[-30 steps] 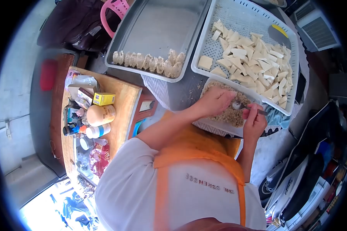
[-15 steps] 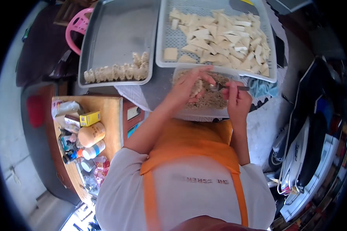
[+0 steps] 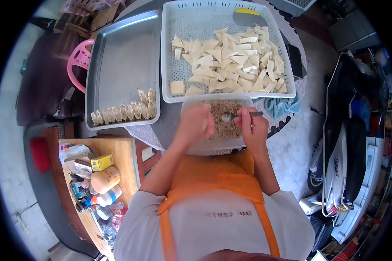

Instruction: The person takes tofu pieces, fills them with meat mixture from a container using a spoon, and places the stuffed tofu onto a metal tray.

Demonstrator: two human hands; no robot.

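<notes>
A clear tub [image 3: 244, 99] of crumbly brown filling [image 3: 225, 129] lies in front of me. Over its left part is my left hand [image 3: 197, 124], fingers curled and blurred; what they hold, if anything, is hidden. My right hand [image 3: 252, 125] pinches the handle of a metal spoon [image 3: 229, 116], whose bowl is over the filling. Behind the tub, a white perforated basket [image 3: 164, 56] holds many pale tofu-like pieces [image 3: 244, 61]. A metal tray [image 3: 156, 65] to the left carries a row of coated pieces [image 3: 122, 113] along its near edge.
A grey scraper with a yellow grip [image 3: 249, 18] lies in the basket. A blue cloth [image 3: 282, 105] and a dark phone-like object [image 3: 295, 61] are on the right. On the left, a wooden cabinet [image 3: 128, 174] bears jars and boxes. A scooter [image 3: 335, 165] stands at the right.
The view has shifted. My left hand, open around a pale filled piece half a second ago, is now curled over the tub's left side. The spoon stays in my right hand.
</notes>
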